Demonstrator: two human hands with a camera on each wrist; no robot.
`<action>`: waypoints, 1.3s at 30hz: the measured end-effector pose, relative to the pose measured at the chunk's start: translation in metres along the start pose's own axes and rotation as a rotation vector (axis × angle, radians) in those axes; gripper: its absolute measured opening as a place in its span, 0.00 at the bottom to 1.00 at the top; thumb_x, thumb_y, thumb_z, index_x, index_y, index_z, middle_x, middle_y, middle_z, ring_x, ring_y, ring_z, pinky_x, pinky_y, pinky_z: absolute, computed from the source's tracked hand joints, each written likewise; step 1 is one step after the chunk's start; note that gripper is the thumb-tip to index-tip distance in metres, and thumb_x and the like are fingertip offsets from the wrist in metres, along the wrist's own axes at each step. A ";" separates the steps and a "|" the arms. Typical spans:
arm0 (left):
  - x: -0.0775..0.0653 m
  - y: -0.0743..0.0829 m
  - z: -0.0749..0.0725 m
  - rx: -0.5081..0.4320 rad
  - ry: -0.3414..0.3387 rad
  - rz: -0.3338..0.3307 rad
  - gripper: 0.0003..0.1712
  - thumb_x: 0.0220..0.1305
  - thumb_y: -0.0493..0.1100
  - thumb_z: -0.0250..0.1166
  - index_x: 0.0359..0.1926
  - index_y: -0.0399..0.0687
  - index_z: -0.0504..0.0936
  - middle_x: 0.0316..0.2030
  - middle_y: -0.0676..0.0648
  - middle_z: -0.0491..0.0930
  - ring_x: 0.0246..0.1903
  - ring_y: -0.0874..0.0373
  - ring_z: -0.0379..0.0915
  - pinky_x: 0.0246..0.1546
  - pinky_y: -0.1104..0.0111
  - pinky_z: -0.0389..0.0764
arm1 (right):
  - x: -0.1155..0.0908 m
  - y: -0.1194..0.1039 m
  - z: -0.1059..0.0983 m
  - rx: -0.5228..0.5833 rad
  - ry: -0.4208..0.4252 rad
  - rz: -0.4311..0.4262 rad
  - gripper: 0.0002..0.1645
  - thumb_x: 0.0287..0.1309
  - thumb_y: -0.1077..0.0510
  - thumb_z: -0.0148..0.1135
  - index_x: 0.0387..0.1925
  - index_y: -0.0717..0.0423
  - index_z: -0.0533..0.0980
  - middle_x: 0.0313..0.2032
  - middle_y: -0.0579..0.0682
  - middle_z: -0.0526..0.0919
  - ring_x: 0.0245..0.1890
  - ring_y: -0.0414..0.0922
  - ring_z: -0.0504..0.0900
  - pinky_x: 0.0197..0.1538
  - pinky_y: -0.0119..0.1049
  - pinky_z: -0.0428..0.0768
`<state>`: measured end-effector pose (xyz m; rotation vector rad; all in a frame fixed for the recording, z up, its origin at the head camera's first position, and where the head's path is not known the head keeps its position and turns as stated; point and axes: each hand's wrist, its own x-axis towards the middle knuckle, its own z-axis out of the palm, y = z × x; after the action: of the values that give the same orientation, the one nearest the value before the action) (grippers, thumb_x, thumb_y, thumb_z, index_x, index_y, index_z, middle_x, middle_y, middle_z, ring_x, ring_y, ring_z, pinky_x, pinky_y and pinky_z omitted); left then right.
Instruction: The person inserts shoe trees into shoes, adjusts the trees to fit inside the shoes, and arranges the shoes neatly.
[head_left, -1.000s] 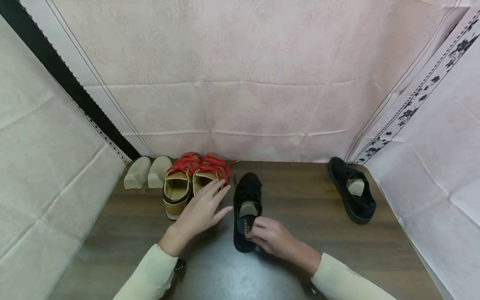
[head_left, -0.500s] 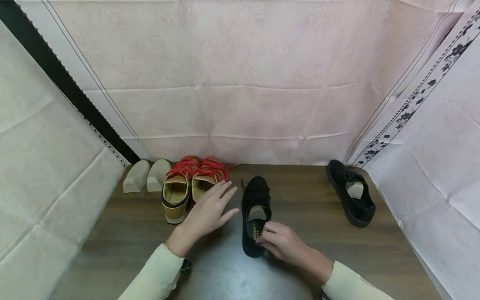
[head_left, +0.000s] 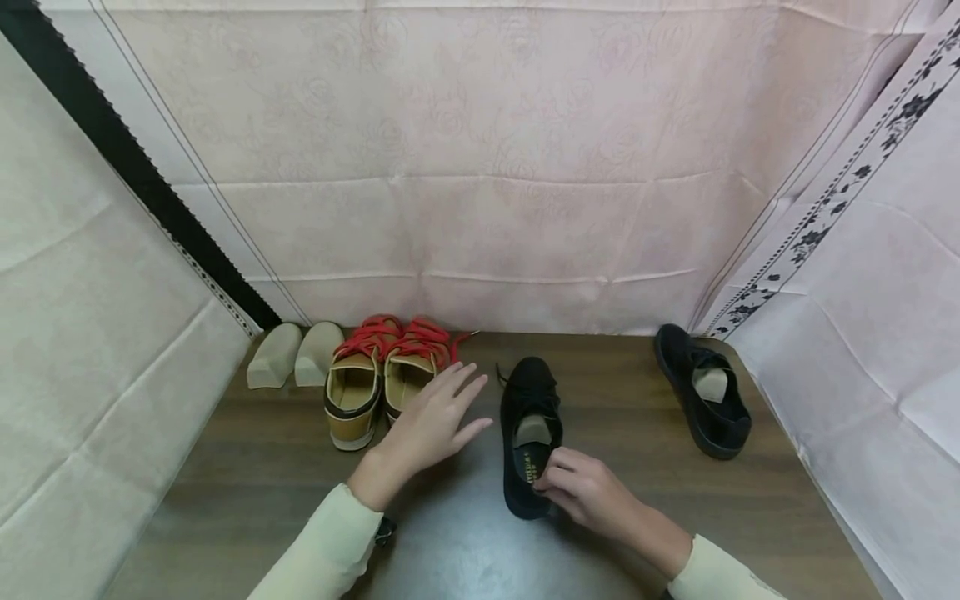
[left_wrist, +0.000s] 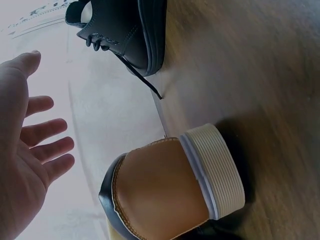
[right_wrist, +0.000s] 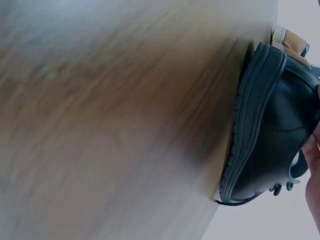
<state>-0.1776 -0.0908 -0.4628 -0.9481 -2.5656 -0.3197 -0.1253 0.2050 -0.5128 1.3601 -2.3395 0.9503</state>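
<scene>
A black lace-up shoe (head_left: 531, 392) with a pale insert inside it is near the middle of the floor, toe pointing at the back wall. My right hand (head_left: 588, 492) pinches its side edge near the heel; the right wrist view shows the same black shoe (right_wrist: 275, 120) from the side, with only part of the hand at the frame's edge. My left hand (head_left: 431, 421) hovers with fingers spread, holding nothing, left of the black shoe and partly in front of a tan shoe (head_left: 405, 379) with red laces. In the left wrist view, the left hand (left_wrist: 30, 140) is beside the tan shoe's heel (left_wrist: 160, 190).
Another tan shoe (head_left: 352, 392) stands beside the first. Two pale shoe inserts (head_left: 276, 357) lie at the far left. The second black shoe (head_left: 705, 392), also holding an insert, sits by the right wall. Pale cloth walls (head_left: 480, 217) enclose the floor (head_left: 622, 400).
My right hand has moved the black shoe to the right, away from the tan pair. My left hand has drifted slightly right, still spread.
</scene>
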 end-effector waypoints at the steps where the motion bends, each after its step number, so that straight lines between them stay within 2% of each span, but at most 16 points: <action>1: 0.000 0.000 0.001 -0.001 -0.004 0.000 0.36 0.71 0.60 0.65 0.70 0.42 0.76 0.69 0.35 0.73 0.70 0.39 0.69 0.69 0.50 0.72 | -0.001 0.001 -0.001 0.000 0.002 0.001 0.17 0.49 0.68 0.77 0.37 0.46 0.84 0.38 0.38 0.81 0.39 0.33 0.81 0.49 0.19 0.79; 18: 0.009 0.005 0.012 -0.013 -0.055 -0.002 0.36 0.72 0.61 0.63 0.70 0.42 0.75 0.69 0.35 0.72 0.71 0.39 0.68 0.71 0.51 0.70 | -0.020 0.013 -0.028 -0.053 0.033 0.004 0.18 0.45 0.71 0.77 0.36 0.50 0.84 0.38 0.39 0.82 0.39 0.35 0.83 0.48 0.19 0.80; 26: 0.017 0.009 0.019 -0.003 -0.088 0.008 0.37 0.73 0.63 0.61 0.71 0.43 0.74 0.70 0.36 0.72 0.72 0.40 0.67 0.72 0.52 0.68 | -0.029 0.023 -0.039 -0.102 0.101 -0.072 0.20 0.41 0.74 0.76 0.35 0.51 0.84 0.38 0.41 0.82 0.37 0.37 0.83 0.45 0.20 0.81; 32: 0.024 0.013 0.025 0.027 -0.098 0.020 0.38 0.73 0.63 0.61 0.71 0.43 0.74 0.70 0.35 0.72 0.72 0.40 0.67 0.74 0.52 0.67 | -0.037 0.030 -0.048 -0.140 0.080 -0.015 0.17 0.44 0.71 0.75 0.35 0.50 0.84 0.38 0.41 0.83 0.37 0.37 0.83 0.46 0.19 0.80; 39: 0.030 0.019 0.028 0.025 -0.153 0.005 0.39 0.74 0.65 0.58 0.74 0.44 0.71 0.73 0.36 0.69 0.74 0.41 0.64 0.75 0.54 0.64 | -0.045 0.041 -0.058 -0.187 0.072 0.011 0.16 0.44 0.71 0.75 0.34 0.51 0.83 0.38 0.42 0.83 0.37 0.38 0.85 0.46 0.20 0.81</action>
<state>-0.1933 -0.0496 -0.4742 -1.0059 -2.6971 -0.2206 -0.1417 0.2877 -0.5097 1.2214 -2.3184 0.7484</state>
